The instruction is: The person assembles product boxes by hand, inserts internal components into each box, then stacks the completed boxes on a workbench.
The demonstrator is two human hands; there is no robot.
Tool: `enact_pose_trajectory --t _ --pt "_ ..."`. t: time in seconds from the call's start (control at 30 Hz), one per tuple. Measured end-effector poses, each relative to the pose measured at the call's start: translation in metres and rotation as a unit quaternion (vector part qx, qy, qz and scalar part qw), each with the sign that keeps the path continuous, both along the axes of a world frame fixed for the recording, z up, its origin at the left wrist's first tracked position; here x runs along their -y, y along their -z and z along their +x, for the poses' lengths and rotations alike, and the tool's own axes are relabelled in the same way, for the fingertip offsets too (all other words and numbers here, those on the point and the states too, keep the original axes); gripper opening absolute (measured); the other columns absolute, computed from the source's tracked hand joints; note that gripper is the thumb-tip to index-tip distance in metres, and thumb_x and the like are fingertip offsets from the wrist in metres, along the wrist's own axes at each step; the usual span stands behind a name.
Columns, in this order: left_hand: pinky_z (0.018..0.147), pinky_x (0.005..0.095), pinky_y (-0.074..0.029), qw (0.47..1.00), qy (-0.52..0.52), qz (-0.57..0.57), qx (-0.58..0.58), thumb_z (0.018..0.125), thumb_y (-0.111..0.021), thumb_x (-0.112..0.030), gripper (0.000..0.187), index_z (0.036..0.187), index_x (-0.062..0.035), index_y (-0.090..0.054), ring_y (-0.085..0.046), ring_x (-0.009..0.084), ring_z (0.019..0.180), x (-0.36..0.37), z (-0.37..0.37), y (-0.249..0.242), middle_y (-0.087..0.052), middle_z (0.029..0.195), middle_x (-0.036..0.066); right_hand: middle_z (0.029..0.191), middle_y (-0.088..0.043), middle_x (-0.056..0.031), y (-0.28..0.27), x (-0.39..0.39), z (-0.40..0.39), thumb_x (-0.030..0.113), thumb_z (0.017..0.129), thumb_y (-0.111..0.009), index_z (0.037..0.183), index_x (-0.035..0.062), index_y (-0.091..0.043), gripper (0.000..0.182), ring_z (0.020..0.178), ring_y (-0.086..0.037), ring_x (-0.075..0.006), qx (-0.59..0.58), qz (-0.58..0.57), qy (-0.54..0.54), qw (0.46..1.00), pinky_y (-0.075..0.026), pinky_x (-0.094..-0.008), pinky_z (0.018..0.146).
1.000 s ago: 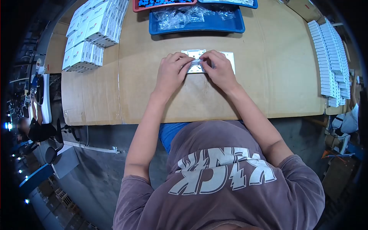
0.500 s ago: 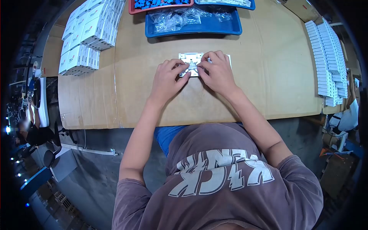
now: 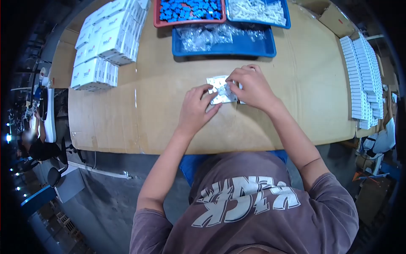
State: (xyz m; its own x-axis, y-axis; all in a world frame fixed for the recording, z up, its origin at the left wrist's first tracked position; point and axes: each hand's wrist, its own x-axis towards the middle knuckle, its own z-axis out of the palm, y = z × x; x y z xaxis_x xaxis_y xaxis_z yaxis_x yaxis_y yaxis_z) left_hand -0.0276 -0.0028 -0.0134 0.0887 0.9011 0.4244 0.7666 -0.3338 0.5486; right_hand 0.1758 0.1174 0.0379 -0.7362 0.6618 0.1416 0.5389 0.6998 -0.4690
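A square, shiny white-and-silver plate lies on the cardboard-covered table between my hands. My left hand holds its left side, thumb at the lower edge and fingertips at the upper left. Over the plate's right part, my right hand has its thumb and fingers drawn together in a pinch. A small clear or whitish piece shows on the plate near those fingertips; its kind is too small to tell. Part of another white flat item peeks out under my right hand, mostly hidden.
White boxes are stacked at the left, and more white boxes stand in rows at the right. Along the back are a red tray of blue pieces, a blue tray of white pieces and a blue tray of clear plastic bags.
The view has shifted, so the table and trays sit lower and further right. The plate appears slightly turned. My right fingers have moved to its upper right, further from my left fingertips.
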Motion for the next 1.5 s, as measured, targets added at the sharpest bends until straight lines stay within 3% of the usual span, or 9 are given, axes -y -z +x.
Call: enact_pose_trajectory --t 0.17,0.27,0.33,0.6,0.77,0.97,1.07,1.17,1.5 --pt "0.105 0.0480 -0.045 1.000 -0.015 0.000 0.006 0.079 -0.083 -0.030 0.067 0.135 -0.0028 -0.059 -0.056 0.0387 0.124 -0.002 -0.004 0.001 -0.058 0.135 0.020 0.100 -0.076 -0.0136 -0.045 -0.095 -0.033 0.022 0.092 -0.065 0.104 0.0056 -0.077 0.023 0.093 -0.071 -0.0334 -0.115 0.013 0.067 0.991 -0.051 -0.0451 0.092" --pt "0.106 0.0478 -0.044 0.999 -0.034 -0.014 0.019 0.078 -0.083 -0.032 0.073 0.137 -0.0003 -0.056 -0.055 0.0397 0.126 -0.005 -0.004 -0.008 -0.057 0.137 0.021 0.103 -0.076 -0.0167 -0.055 -0.166 -0.059 0.023 0.093 -0.064 0.114 0.0054 -0.075 0.029 0.090 -0.072 -0.0387 -0.171 0.086 0.075 0.979 -0.056 -0.0466 0.085" --pt "0.108 0.0484 -0.043 0.999 -0.033 -0.024 0.013 0.077 -0.084 -0.036 0.077 0.139 0.0003 -0.054 -0.054 0.0400 0.127 -0.006 -0.005 -0.007 -0.056 0.138 0.021 0.107 -0.076 -0.0171 -0.065 -0.208 -0.080 0.020 0.097 -0.063 0.122 0.0028 -0.071 0.031 0.098 -0.073 -0.0354 -0.118 0.112 0.084 0.983 -0.056 -0.0412 0.089" --pt "0.113 0.0508 -0.036 0.998 -0.039 -0.055 -0.006 0.076 -0.085 -0.041 0.082 0.141 -0.0027 -0.052 -0.052 0.0334 0.133 -0.008 -0.007 -0.013 -0.055 0.139 0.017 0.111 -0.076 -0.0154 -0.063 -0.322 -0.175 0.019 0.092 -0.057 0.126 0.0107 -0.072 0.037 0.106 -0.071 -0.0331 -0.006 0.199 0.063 0.978 -0.053 -0.0481 0.096" --pt "0.115 0.0545 -0.033 0.996 -0.057 -0.069 -0.017 0.078 -0.084 -0.043 0.080 0.141 -0.0047 -0.052 -0.051 0.0285 0.135 -0.010 -0.006 -0.006 -0.056 0.140 0.013 0.132 -0.063 -0.0165 -0.048 -0.345 -0.212 0.023 0.100 -0.059 0.132 0.0172 -0.069 0.034 0.134 -0.054 -0.0336 0.136 0.224 0.099 0.960 -0.042 -0.0600 0.108" --pt "0.115 0.0567 -0.032 0.995 -0.059 -0.073 -0.021 0.078 -0.084 -0.044 0.079 0.140 -0.0052 -0.053 -0.052 0.0285 0.135 -0.009 -0.007 -0.008 -0.056 0.139 0.013 0.120 -0.066 -0.0109 -0.050 -0.340 -0.208 0.017 0.092 -0.070 0.118 0.0171 -0.071 0.027 0.123 -0.060 -0.0307 0.072 0.259 0.083 0.960 -0.048 -0.0546 0.097" --pt "0.115 0.0574 -0.031 0.996 -0.056 -0.066 -0.016 0.078 -0.084 -0.044 0.079 0.139 -0.0054 -0.053 -0.052 0.0289 0.134 -0.007 -0.007 -0.007 -0.056 0.138 0.014 0.114 -0.066 -0.0087 -0.057 -0.331 -0.194 0.017 0.086 -0.075 0.110 0.0127 -0.069 0.025 0.114 -0.063 -0.0306 -0.052 0.286 0.058 0.955 -0.049 -0.0479 0.090" --pt "0.115 0.0569 -0.031 0.997 -0.057 -0.059 -0.015 0.078 -0.084 -0.045 0.079 0.139 -0.0055 -0.054 -0.053 0.0297 0.133 -0.006 -0.006 -0.007 -0.057 0.138 0.014 0.102 -0.067 -0.0073 -0.083 -0.293 -0.170 0.009 0.083 -0.074 0.098 0.0123 -0.070 0.016 0.101 -0.065 -0.0287 -0.270 0.368 -0.014 0.890 -0.048 -0.0384 0.084" --pt "0.110 0.0520 -0.034 0.998 -0.049 -0.025 -0.013 0.073 -0.088 -0.039 0.076 0.134 -0.0055 -0.057 -0.056 0.0312 0.127 -0.003 0.000 -0.011 -0.062 0.133 0.013 0.115 -0.075 -0.0025 -0.142 -0.119 -0.074 0.000 0.076 -0.083 0.099 0.0143 -0.069 0.031 0.092 -0.068 -0.0177 -0.416 0.437 -0.037 0.797 -0.045 -0.0334 0.081"
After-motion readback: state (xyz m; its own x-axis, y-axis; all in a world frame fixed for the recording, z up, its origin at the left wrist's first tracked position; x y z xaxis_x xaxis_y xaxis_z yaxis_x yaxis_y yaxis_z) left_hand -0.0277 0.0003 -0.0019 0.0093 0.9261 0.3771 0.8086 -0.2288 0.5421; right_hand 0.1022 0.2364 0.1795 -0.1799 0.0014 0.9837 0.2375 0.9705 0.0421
